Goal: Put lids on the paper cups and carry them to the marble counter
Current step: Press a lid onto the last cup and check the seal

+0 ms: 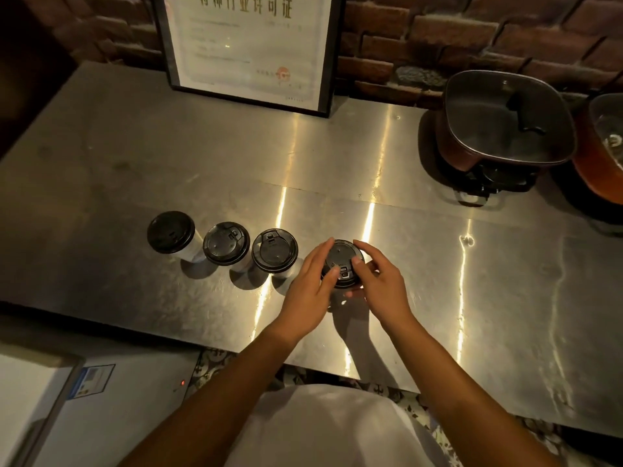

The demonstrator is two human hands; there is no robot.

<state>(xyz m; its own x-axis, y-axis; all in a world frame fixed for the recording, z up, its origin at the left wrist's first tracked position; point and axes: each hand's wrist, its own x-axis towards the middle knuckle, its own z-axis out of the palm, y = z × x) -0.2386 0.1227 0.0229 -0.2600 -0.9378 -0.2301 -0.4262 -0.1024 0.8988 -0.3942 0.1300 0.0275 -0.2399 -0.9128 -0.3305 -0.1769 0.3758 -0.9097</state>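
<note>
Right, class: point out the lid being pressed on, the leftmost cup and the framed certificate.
lid being pressed on [341, 261], head view, bare top between the thumbs.
leftmost cup [171, 232], head view, middle of its black lid.
framed certificate [247, 45], head view, middle of the printed sheet.

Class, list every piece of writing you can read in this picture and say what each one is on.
"特种行业许可证": gold heading, its top cropped by the picture edge, on the framed certificate leaning on the brick wall.
Certificate body text and red stamp: too small and blurred to read.
Sticker on the grey appliance at lower left: blurred, unreadable.
Cup lids: embossed marks only, no readable words.
</note>
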